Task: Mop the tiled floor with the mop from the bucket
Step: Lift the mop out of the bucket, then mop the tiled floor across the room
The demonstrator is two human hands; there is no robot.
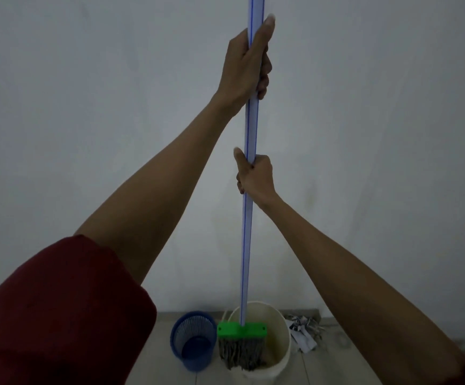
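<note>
Over the bucket [280,337], mop [242,330] upright, left hand [244,68] above right hand [257,180], fingers [264,68] tight around its handle [250,129].

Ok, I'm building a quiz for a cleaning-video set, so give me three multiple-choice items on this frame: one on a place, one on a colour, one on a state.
1. Where does the blue basket stand?
A) left of the bucket
B) inside the bucket
C) right of the bucket

2. What colour is the clamp on the mop head?
A) red
B) green
C) yellow

3. How is the mop handle held?
A) both hands grip it
B) one hand only
C) no hand touches it

Answers:
1 A, the basket sits on the floor at the bucket's left.
2 B, the clamp is bright green.
3 A, the left hand curls round it high up, and the right hand lower down.
</note>
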